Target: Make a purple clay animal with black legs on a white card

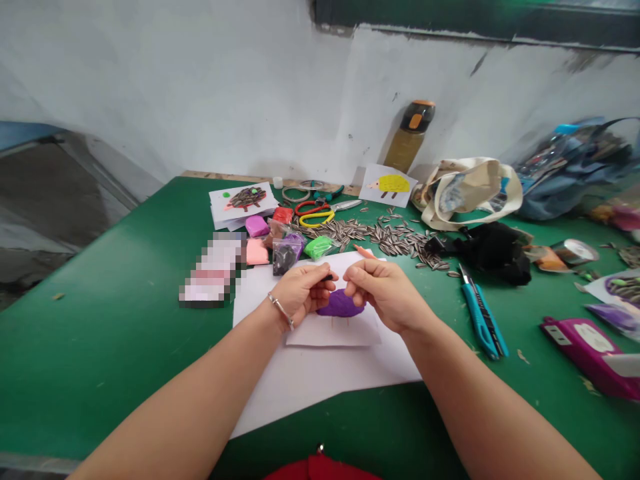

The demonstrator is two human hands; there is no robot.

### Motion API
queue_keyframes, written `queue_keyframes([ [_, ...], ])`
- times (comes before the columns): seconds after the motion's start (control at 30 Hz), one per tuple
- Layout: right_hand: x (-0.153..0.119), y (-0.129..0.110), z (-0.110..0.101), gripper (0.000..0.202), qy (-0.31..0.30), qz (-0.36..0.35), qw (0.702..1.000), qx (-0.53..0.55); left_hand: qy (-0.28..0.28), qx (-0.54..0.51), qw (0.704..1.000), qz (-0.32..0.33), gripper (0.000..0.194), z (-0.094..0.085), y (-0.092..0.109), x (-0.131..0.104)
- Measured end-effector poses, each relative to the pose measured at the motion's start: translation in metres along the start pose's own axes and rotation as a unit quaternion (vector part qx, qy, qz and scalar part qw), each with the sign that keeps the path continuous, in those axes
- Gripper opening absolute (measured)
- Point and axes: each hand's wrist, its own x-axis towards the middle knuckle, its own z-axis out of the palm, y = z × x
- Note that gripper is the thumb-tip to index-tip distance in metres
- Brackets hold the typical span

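Note:
A small dark piece [329,277] is pinched between the thumb and fingers of my left hand [304,293], which wears a silver bracelet. My right hand [383,290] is closed just beside it, thumb against fingertips; whatever it holds, if anything, is too small to make out. Under both hands lies a small white card [333,335] with a flattened purple clay shape [343,304] and two thin lines below it. The card rests on larger white paper [280,380].
Sunflower seeds [395,239], bagged clay [285,255], scissors [320,212] and finished cards [243,203] lie beyond the hands. A blurred phone [213,270] sits left; a teal cutter [483,317], black cloth [497,253] and magenta box [593,353] lie right. A bottle [409,137] stands by the wall.

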Motion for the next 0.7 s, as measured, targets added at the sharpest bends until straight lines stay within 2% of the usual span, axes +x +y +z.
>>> queue_keyframes([
  [0.3, 0.0000, 0.0030, -0.0012, 0.029, -0.035, 0.038, 0.996, 0.072, -0.001, -0.004, 1.000, 0.005, 0.023, 0.0007, -0.0014, 0.0014],
  [0.7, -0.0007, 0.0011, -0.0001, 0.025, -0.038, 0.014, 0.999, 0.036, 0.000, -0.010, 1.000, 0.001, 0.022, 0.0007, -0.0004, 0.0007],
])
